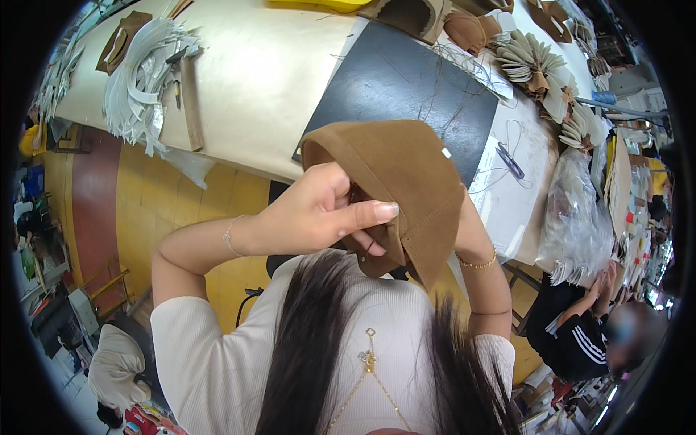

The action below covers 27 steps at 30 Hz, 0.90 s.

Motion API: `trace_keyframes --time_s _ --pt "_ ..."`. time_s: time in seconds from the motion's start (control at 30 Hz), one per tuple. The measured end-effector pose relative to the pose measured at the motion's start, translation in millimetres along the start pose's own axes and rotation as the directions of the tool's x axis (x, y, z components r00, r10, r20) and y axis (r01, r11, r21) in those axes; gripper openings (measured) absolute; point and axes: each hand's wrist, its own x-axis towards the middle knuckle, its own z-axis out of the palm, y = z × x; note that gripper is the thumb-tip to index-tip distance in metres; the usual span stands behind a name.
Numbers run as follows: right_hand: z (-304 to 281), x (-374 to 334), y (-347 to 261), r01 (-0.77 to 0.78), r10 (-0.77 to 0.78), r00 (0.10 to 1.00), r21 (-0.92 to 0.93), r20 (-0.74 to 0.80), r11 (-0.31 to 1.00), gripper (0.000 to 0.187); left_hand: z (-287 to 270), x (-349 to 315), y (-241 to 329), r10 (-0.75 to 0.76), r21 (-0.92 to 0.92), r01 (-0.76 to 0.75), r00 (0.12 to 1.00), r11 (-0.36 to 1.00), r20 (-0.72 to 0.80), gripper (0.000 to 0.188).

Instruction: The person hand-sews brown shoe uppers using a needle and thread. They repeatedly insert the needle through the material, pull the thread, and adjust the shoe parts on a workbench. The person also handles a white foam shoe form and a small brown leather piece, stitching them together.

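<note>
Long pale worktable [275, 80] across the top, tilted by the downward view, bearing a dark cutting mat [406, 87] near its middle for work on a flat face. Heap of white cut strips [138, 80] at the far left end, stacked tan and cream fan-shaped pieces [536, 65] to the right, clear plastic bag [580, 210] slumped at the table's right edge. Brown suede piece [399, 181], folded like a shoe upper, raised close before the face, off the table and above the mat, likely for a close look at its stitched edge. Left hand [319, 214] closed round its lower fold, thumb laid flat along the seam. Right hand [464, 225] mostly hidden behind the suede, seemingly propping it from behind; grip not discernible. Blue-handled tool [510, 161] idle on white paper beside the mat. Another person's dark striped sleeve [580, 341] at lower right.
</note>
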Motion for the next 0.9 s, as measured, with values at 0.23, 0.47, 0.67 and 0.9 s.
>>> trace_keyframes --time_s 0.23,0.47,0.67,0.9 --pt "1 6 11 0.096 -0.095 0.995 0.061 -0.018 0.993 0.044 1 11 0 0.012 -0.018 -0.013 0.998 1.0 -0.055 0.036" --pt "-11 13 16 0.062 -0.076 0.982 0.084 0.175 0.995 0.047 -9 15 -3 -0.017 -0.037 0.013 0.995 0.999 -0.094 0.037" --pt "-7 9 23 0.069 -0.081 0.996 0.213 0.046 0.975 0.039 -8 22 2 0.041 -0.009 -0.042 0.993 0.999 -0.111 0.036" --pt "-16 31 -12 0.161 -0.163 0.981 -0.025 -0.107 0.987 0.037 -16 37 3 0.091 0.08 -0.08 0.985 0.994 -0.148 0.037"
